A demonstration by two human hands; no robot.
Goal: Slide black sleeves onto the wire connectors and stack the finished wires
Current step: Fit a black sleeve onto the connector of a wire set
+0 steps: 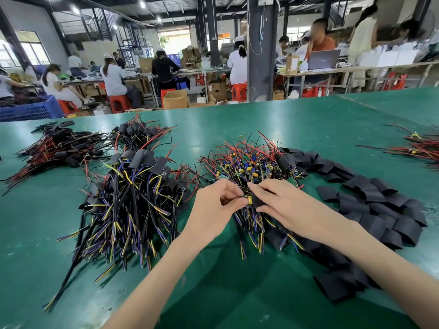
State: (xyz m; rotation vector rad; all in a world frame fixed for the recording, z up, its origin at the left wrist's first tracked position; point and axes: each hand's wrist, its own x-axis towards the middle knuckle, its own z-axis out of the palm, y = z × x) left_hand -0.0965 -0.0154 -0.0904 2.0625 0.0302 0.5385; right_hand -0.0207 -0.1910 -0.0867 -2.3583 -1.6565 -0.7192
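Workers point(113, 77) sit on red stools point(120, 103) beyond your green desk point(308, 129). Your left grip point(213, 207) pinches a wire connector point(249, 199); your right grip point(282, 203) holds a black sleeve point(257, 201) against it, finished wires point(133, 186) piled left.

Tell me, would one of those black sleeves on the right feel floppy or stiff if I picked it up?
Probably floppy and very light: the black sleeves lie squashed flat, some curling at the edges, like thin tubing. It likely would not roll, since they rest flat on the green table. The right hand pinches one with just fingertips.
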